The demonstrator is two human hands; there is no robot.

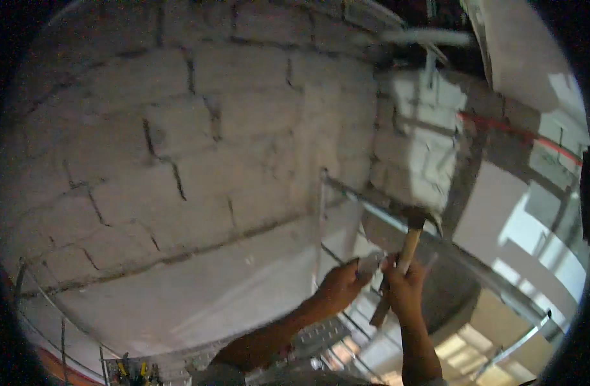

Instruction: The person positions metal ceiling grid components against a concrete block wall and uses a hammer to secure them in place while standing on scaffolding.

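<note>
My right hand [407,291] is closed round the wooden handle of a hammer [409,249]. Its dark head points up and away from me, and the handle's lower end sticks out below my fist. Just to the left, my left hand [339,285] pinches a small pale, shiny piece [370,264] whose kind I cannot make out. This piece lies between my two hands, close to the fingertips of the right one. Both arms reach forward from the lower edge, in front of metal scaffold rails.
A rough block wall [243,128] rises ahead, smooth and plastered along its lower part [198,309]. A metal scaffold rail [385,215] runs to the right beyond my hands. Below lies a perforated platform [308,338]; yellow-handled tools [142,368] sit at lower left. A red pipe [520,133] crosses the right.
</note>
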